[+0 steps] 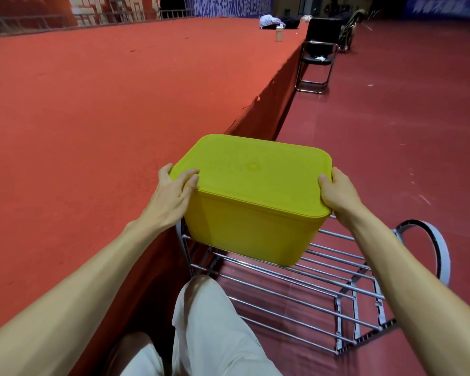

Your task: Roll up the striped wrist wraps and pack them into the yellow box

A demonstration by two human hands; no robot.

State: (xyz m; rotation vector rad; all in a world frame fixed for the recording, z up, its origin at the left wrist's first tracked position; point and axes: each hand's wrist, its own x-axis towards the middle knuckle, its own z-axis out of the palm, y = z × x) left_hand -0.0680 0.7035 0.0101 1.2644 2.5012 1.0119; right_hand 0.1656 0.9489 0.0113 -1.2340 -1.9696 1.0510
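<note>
Nearest, at the bottom edge: pale trouser legs (201, 321), knees bent, with two bare forearms reaching forward on either side.

Beyond the knees, a yellow box (244, 229) with its lid (255, 169) on, gripped at both short ends. Left hand (171, 194) at the left corner, thumb and one finger on top of the lid, the other fingers curled round the edge. Right hand (337, 194) at the right end, thumb on the lid's rim, fingers wrapped round the far side and mostly hidden.

Under the box, a chrome wire rack (296, 289) of parallel rods standing on the floor (404, 118); cannot tell whether touching the box's base or just below it. At the rack's right end, a grey hoop (440, 245).

To the left, a raised stage (106, 90) covered in orange-red carpet, with a dark side wall dropping to darker red flooring on the right.

Further back, beside the stage edge, a black folding chair (319, 58). On the stage's far end, a small bottle (279, 33) and a pale bundle of cloth (269, 21). Along the back, a metal railing (25, 23) and blue banners (228, 4) with white lettering, in dim light.
</note>
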